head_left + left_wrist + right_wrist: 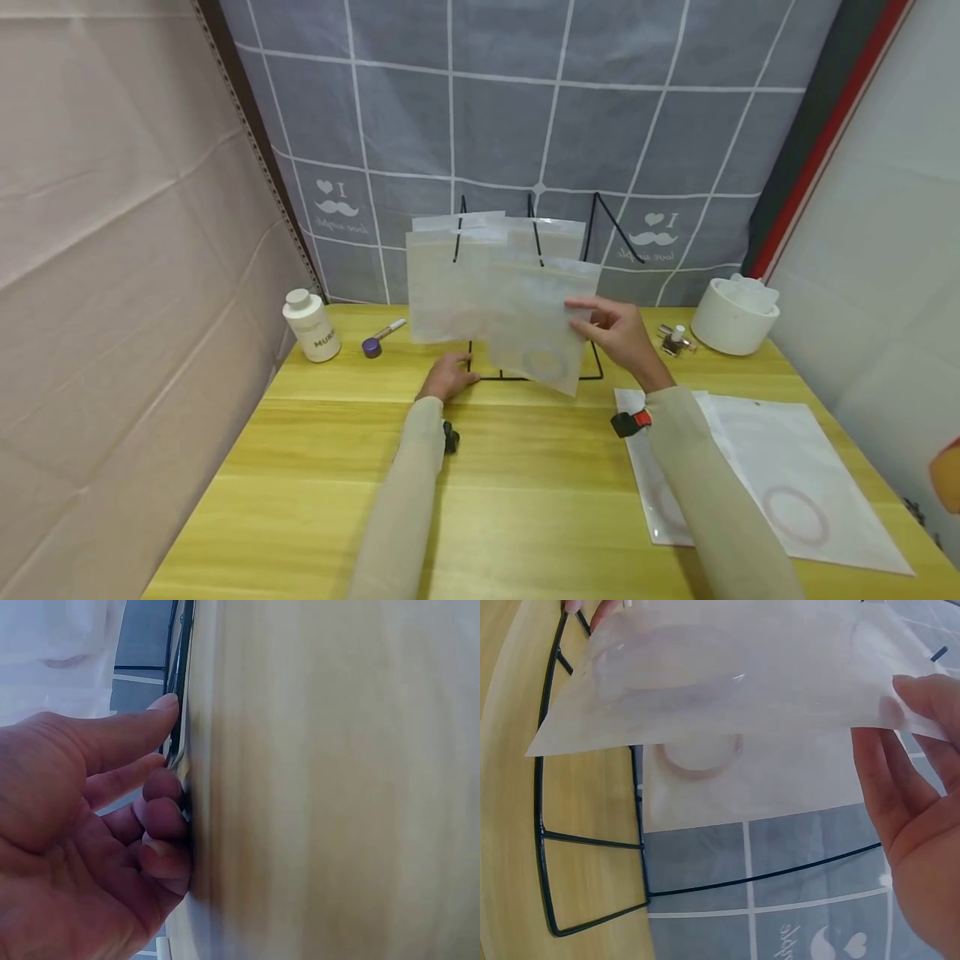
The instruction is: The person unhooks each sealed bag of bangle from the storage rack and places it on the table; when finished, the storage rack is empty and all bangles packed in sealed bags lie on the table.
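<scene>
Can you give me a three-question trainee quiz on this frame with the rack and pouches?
1. True or false: the right hand holds a translucent pouch by its edge at the black wire rack.
2. What does the left hand touch? A) the white bottle B) the rack's base on the table C) the purple-capped pen
3. Where do the spare flat pouches lie: on the person's left or right side of the yellow table?

Key:
1. True.
2. B; the white bottle and purple-capped pen stand apart, further left.
3. Right, partly under the right forearm.
</scene>
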Action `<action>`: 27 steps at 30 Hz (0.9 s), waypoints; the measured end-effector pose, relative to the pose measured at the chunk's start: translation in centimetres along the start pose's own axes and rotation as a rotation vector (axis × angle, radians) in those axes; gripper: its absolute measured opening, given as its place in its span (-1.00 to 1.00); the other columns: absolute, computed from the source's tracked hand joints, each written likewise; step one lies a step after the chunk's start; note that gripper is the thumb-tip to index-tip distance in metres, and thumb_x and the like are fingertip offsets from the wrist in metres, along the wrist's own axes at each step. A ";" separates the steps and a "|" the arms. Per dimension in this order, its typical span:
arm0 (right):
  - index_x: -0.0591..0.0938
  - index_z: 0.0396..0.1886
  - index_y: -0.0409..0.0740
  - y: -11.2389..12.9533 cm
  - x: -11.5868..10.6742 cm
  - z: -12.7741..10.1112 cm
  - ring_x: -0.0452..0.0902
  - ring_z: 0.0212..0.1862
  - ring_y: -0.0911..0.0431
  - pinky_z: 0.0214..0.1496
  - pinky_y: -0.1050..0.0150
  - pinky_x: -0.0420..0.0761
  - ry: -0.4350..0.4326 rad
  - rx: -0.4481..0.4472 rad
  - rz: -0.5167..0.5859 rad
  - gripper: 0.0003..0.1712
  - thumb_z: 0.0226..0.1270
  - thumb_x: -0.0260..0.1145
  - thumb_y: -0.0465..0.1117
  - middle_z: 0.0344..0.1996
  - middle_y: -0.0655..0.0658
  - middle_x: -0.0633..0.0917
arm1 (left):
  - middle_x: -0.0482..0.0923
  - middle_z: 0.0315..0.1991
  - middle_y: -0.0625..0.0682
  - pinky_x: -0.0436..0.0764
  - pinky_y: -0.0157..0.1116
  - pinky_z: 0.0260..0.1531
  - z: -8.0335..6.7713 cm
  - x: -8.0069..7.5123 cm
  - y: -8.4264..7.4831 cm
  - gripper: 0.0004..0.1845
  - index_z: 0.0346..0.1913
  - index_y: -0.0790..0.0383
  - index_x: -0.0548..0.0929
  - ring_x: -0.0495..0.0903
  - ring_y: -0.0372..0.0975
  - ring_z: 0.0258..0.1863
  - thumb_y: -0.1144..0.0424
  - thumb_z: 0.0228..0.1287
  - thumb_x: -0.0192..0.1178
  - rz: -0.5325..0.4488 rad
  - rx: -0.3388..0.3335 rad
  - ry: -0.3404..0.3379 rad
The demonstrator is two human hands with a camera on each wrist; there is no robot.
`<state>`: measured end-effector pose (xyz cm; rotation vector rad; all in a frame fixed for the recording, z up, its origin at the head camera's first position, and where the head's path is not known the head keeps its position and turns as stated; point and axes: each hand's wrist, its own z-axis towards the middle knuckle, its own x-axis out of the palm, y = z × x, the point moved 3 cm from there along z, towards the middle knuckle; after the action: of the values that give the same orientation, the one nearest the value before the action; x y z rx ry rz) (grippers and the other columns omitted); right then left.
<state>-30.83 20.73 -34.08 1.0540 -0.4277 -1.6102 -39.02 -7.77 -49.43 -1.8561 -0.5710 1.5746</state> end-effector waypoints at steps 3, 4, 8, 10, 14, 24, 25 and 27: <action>0.69 0.07 -0.43 0.7 -0.1 -0.2 0.33 -0.65 0.23 -0.65 0.37 0.26 -0.021 -0.041 -0.046 -0.66 0.29 0.36 -0.50 -0.55 -0.40 0.62 | 0.46 0.38 0.20 0.42 0.06 0.34 0.1 -0.1 -0.1 -0.45 0.36 0.25 0.54 0.37 0.10 0.41 0.20 0.35 0.34 0.015 0.003 -0.003; 0.70 0.05 -0.42 1.0 -0.1 -0.3 0.34 -0.65 0.17 -0.64 0.39 0.29 -0.032 -0.058 -0.058 -0.67 0.28 0.37 -0.51 -0.53 -0.39 0.64 | 0.46 0.38 0.20 0.42 0.06 0.34 0.1 -0.1 -0.1 -0.45 0.36 0.24 0.54 0.37 0.10 0.41 0.20 0.36 0.34 0.019 0.005 -0.002; 0.73 -0.05 -0.44 2.1 -0.2 -0.6 0.46 -0.59 -0.01 -0.54 0.47 0.43 -0.077 -0.126 -0.097 -0.70 0.20 0.39 -0.57 -0.32 -0.36 0.75 | 0.47 0.37 0.20 0.45 0.07 0.31 0.0 -0.1 -0.2 -0.46 0.36 0.24 0.54 0.40 0.11 0.39 0.20 0.37 0.33 0.027 0.013 0.002; 0.74 -0.09 -0.46 2.6 -0.3 -0.8 0.49 -0.57 -0.02 -0.50 0.49 0.48 -0.097 -0.159 -0.116 -0.72 0.16 0.40 -0.60 -0.24 -0.38 0.76 | 0.47 0.37 0.20 0.45 0.07 0.31 -0.2 -0.1 -0.2 -0.46 0.37 0.24 0.54 0.39 0.10 0.39 0.20 0.37 0.33 0.019 0.008 0.004; 0.76 -0.13 -0.42 3.0 -0.5 -1.7 0.55 -0.47 0.16 -0.41 0.52 0.53 -0.116 -0.199 -0.159 -0.70 0.11 0.42 -0.62 -0.22 -0.34 0.77 | 0.47 0.37 0.19 0.44 0.06 0.32 -0.3 0.0 -0.2 -0.46 0.37 0.24 0.54 0.38 0.10 0.40 0.21 0.37 0.33 0.024 -0.001 0.010; 0.75 0.00 -0.29 2.7 -2.5 -6.6 0.55 -0.37 0.23 -0.33 0.46 0.59 0.014 0.043 0.274 -0.64 0.24 0.34 -0.59 -0.23 0.04 0.77 | 0.48 0.36 0.21 0.44 0.08 0.32 0.0 -0.1 -0.2 -0.46 0.37 0.26 0.53 0.39 0.12 0.39 0.21 0.38 0.32 0.031 0.008 0.014; 0.76 0.02 -0.22 2.0 -2.5 -7.3 0.56 -0.35 0.24 -0.30 0.45 0.61 0.039 0.142 0.349 -0.65 0.30 0.32 -0.55 -0.24 0.05 0.76 | 0.47 0.36 0.20 0.43 0.08 0.32 0.0 -0.1 -0.2 -0.46 0.37 0.26 0.53 0.39 0.12 0.39 0.21 0.38 0.32 0.030 0.007 0.015; 0.77 0.04 -0.08 0.0 -2.5 -8.5 0.59 -0.25 0.25 -0.20 0.41 0.65 0.079 0.361 0.434 -0.67 0.37 0.32 -0.44 -0.19 0.11 0.75 | 0.47 0.37 0.20 0.43 0.08 0.33 -0.1 -0.1 -0.2 -0.47 0.36 0.27 0.53 0.38 0.12 0.40 0.22 0.38 0.31 0.027 0.010 0.016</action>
<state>-23.99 25.10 -37.67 1.1892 -0.8537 -1.1242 -38.95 -7.71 -49.23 -1.8748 -0.5325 1.5763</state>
